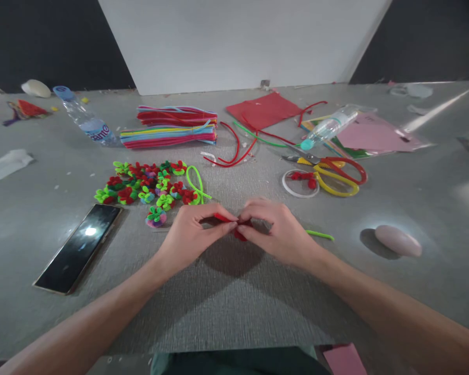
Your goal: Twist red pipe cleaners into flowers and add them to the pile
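Note:
Both of my hands meet at the middle of the grey table, fingertips nearly touching. A red pipe cleaner (221, 217) is pinched between thumb and fingers of my left hand (201, 226). My right hand (275, 226) pinches the same red piece, whose bent lower part shows just under the fingertips. Much of it is hidden by my fingers. Left of my hands lies a cluster of small red and green pipe-cleaner shapes (127, 195), with a looped lime pipe cleaner (195, 179) beside it. Another lime pipe cleaner (319, 235) pokes out beyond my right hand.
Pipe-cleaner bundles (168, 136) lie behind, near a water bottle (94, 127). A phone (78, 250) rests at left. To the right are orange and yellow scissors (338, 185), a white ring (284, 185), a second bottle (330, 127) and a pale oval object (397, 240). Red felt (263, 109) lies at the back.

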Demonstrator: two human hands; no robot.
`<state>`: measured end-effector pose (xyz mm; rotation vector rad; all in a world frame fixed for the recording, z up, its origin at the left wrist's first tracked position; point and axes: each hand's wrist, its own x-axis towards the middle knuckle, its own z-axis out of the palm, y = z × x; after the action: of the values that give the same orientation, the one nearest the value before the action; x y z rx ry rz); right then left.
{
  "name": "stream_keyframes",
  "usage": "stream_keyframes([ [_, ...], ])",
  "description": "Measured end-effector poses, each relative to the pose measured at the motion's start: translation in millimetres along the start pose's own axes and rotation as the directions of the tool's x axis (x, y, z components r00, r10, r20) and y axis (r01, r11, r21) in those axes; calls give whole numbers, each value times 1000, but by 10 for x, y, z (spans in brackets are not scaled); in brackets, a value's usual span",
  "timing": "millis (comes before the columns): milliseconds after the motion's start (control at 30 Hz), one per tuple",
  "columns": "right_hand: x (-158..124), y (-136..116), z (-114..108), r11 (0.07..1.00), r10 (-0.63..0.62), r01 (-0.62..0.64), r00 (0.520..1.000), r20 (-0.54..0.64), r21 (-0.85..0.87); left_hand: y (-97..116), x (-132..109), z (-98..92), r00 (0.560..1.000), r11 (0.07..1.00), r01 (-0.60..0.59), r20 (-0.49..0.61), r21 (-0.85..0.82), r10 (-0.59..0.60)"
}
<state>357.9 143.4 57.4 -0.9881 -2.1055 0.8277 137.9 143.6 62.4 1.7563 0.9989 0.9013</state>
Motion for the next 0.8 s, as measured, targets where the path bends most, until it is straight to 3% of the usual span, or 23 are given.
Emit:
stream_keyframes([
  [233,5,-37,8,1000,24,-24,1000,-4,-13,14,-5,8,996,1000,15,-92,-18,-16],
  [400,-1,-57,-15,996,6,-6,1000,10,-88,26,6,-17,995,999,20,-94,-36,-23],
  [500,-4,-51,-24,993,-4,8,999,41,-114,12,13,-42,998,993,-22,-62,114,29],
  [600,-4,-37,-21,988,-8,15,999,47,-155,-31,21,-67,988,942,-151,22,299,151],
  [800,-5,-27,-12,985,-10,13,1000,17,-173,-82,6,-76,963,865,-256,37,432,267],
])
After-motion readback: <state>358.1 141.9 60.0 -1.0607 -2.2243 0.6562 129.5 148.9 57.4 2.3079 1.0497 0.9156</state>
